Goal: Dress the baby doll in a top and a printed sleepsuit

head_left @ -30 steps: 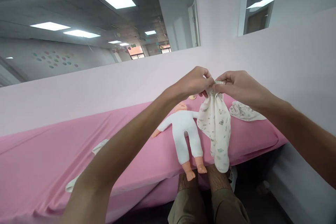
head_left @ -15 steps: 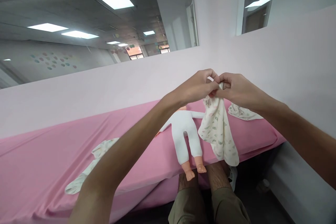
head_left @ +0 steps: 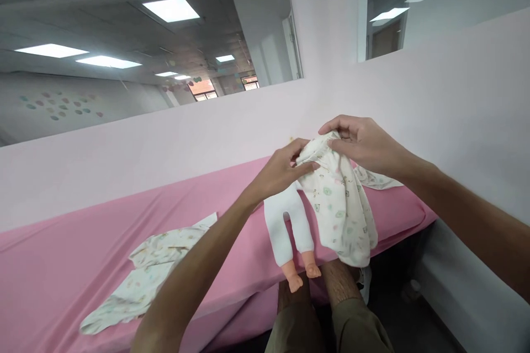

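Observation:
Both my hands hold a cream baby garment (head_left: 339,204) with small printed figures, lifted above a pink mattress (head_left: 62,270). My left hand (head_left: 279,171) pinches its upper left edge. My right hand (head_left: 358,140) grips its top, fingers curled on the cloth. The garment hangs down to the right of a baby doll (head_left: 290,229) in a white suit, which lies on its back near the mattress's front edge with its bare feet over the side. My left hand covers the doll's head and chest.
A second printed cloth (head_left: 144,273) lies spread on the mattress at the left. Another patterned piece (head_left: 379,179) lies behind my right wrist. A pale wall runs along the mattress's far side and right end. My knees (head_left: 327,320) are below the front edge.
My hands have come apart and lowered a little; the garment, first bunched between them and hanging narrow, is now spread wider. The view has shifted right, showing more of the left cloth.

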### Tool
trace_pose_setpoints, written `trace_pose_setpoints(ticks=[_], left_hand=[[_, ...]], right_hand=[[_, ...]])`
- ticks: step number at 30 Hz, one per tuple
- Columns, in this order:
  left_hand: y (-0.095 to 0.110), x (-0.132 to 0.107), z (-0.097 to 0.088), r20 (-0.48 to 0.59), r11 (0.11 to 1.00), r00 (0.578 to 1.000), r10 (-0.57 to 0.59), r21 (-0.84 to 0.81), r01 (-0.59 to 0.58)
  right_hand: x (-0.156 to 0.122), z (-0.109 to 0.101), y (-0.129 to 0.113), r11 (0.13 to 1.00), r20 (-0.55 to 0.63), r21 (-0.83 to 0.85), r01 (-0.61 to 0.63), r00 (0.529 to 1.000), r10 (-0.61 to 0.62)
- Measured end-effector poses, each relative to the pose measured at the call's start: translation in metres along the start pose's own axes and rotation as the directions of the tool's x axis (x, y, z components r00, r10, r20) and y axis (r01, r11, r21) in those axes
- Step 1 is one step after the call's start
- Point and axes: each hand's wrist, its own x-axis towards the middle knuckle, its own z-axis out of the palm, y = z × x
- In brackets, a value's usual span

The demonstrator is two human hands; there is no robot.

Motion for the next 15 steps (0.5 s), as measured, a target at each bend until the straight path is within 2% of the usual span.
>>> trace_pose_setpoints(ticks=[3,7,12,15], left_hand=[[0.002,-0.001,-0.006,-0.075,0.991,0.997,0.021,-0.132,-0.030],[0.004,-0.005,-0.008,-0.065,0.972,0.997,0.045,-0.227,-0.059],[-0.005,-0.016,-0.004,-0.108,0.966,0.990,0.093,-0.231,-0.116],[-0.012,-0.020,-0.004,-0.060,0.981,0.995,0.081,-0.171,-0.090]], right_hand=[[-0.002,-0.004,0.002,0.999,-0.019,0.051,0.019,1.000,-0.018],[-0.005,-0.008,0.003,0.994,-0.026,0.095,0.058,0.998,-0.055],[-0.007,-0.010,0.004,0.994,-0.052,0.052,0.096,0.994,-0.094],[-0.007,-0.012,0.008,0.996,-0.045,0.024,0.086,0.995,-0.085]])
